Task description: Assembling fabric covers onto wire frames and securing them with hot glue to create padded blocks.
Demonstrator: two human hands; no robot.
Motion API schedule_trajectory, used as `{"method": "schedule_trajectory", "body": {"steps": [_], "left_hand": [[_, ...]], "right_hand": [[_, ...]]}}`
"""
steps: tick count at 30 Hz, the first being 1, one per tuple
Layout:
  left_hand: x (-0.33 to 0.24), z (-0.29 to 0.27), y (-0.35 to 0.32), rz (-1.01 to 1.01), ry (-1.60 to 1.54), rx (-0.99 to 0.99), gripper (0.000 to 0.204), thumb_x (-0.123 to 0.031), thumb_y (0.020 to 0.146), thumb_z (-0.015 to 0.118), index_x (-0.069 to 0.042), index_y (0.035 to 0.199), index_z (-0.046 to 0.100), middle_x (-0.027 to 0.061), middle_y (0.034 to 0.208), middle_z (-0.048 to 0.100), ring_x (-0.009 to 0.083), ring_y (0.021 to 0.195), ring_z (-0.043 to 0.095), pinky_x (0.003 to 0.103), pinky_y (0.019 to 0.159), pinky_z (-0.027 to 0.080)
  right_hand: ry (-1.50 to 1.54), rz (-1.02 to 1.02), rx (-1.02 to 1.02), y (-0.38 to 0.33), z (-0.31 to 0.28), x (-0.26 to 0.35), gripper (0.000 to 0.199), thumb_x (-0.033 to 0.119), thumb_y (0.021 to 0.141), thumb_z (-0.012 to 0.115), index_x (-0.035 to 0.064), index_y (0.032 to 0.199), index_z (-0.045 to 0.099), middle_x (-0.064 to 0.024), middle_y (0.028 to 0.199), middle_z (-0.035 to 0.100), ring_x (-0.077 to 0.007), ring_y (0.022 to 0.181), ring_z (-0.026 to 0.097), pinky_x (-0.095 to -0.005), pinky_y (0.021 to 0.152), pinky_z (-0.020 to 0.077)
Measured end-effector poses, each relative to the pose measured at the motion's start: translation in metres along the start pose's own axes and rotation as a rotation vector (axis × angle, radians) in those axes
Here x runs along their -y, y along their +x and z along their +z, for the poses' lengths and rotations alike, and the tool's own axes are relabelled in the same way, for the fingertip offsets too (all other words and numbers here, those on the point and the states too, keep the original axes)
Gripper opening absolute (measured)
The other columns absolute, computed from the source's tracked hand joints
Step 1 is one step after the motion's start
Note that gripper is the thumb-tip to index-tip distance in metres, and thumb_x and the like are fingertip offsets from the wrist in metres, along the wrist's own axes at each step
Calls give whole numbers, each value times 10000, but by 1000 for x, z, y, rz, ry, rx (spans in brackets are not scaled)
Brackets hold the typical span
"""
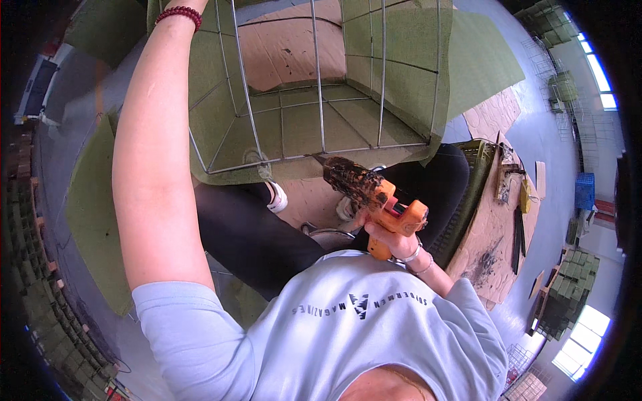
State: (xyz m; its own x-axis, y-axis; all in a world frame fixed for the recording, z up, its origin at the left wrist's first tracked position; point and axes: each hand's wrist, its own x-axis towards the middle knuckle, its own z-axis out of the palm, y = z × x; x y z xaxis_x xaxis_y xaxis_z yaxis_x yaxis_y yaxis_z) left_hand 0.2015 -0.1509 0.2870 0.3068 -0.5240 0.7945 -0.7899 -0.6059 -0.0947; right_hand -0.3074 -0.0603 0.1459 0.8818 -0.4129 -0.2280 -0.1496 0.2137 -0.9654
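Note:
My right hand [393, 239] is wrapped round the handle of an orange glue gun [401, 215]. Its front half is coated in black residue, and its nozzle points at the lower edge of a wire frame [322, 127]. Green fabric [401, 87] lines the inside of this box-shaped frame, which stands between my knees. Whether the nozzle touches the fabric, I cannot tell. My left arm reaches up along the frame's left side, with a dark red bead bracelet at the wrist; the fingers of my left hand [189, 4] are cut off by the picture's upper edge.
To my right, a green plastic crate [476, 157] stands beside stained cardboard [485, 247] with dark strips and a small yellow object [527, 197] on it. Green fabric sheets [93, 220] lie at the left. Stacks of green boxes [568, 294] and a blue crate [585, 190] stand farther right.

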Motion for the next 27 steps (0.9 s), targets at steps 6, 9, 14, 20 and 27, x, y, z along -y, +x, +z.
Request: {"method": "schedule_trajectory", "body": {"steps": [6, 9, 14, 20, 27], "left_hand": [[0, 1, 1, 5, 9, 1, 499, -427, 1002, 447, -90, 1369, 473, 137, 1327, 515, 321, 1298, 437, 604, 1129, 238], [1, 2, 1, 14, 19, -18, 500, -426, 1003, 445, -89, 1371, 468, 137, 1320, 516, 322, 1297, 437, 605, 1128, 239], [1, 2, 1, 10, 19, -15, 487, -419, 1003, 452, -88, 1359, 477, 132, 1299, 522, 321, 1287, 444, 608, 1125, 244], [3, 2, 1, 21, 23, 0, 489, -418, 1006, 449, -92, 1371, 470, 129, 1317, 516, 323, 1293, 439, 606, 1125, 244], [0, 1, 3, 8, 32, 25, 482, -417, 1009, 444, -98, 1369, 471, 123, 1324, 513, 317, 1301, 433, 600, 1128, 245]], "right_hand": [[37, 12, -46, -11, -9, -4, 223, 85, 913, 634, 52, 1123, 566, -29, 1016, 594, -138, 970, 571, -294, 905, 456], [43, 10, -90, -17, -14, -11, 217, 83, 914, 627, 45, 1121, 571, -31, 1005, 599, -139, 965, 574, -294, 896, 458], [107, -60, -131, -16, -12, -2, 205, 66, 911, 622, 42, 1111, 584, -40, 1008, 611, -148, 949, 581, -293, 871, 467], [114, 17, -219, -32, -20, -14, 166, 87, 926, 622, 36, 1079, 583, -40, 1016, 605, -152, 952, 573, -295, 874, 463], [148, -53, -201, -33, -21, -2, 171, 107, 937, 599, 29, 1083, 557, -57, 996, 587, -161, 958, 555, -315, 883, 449]]}}
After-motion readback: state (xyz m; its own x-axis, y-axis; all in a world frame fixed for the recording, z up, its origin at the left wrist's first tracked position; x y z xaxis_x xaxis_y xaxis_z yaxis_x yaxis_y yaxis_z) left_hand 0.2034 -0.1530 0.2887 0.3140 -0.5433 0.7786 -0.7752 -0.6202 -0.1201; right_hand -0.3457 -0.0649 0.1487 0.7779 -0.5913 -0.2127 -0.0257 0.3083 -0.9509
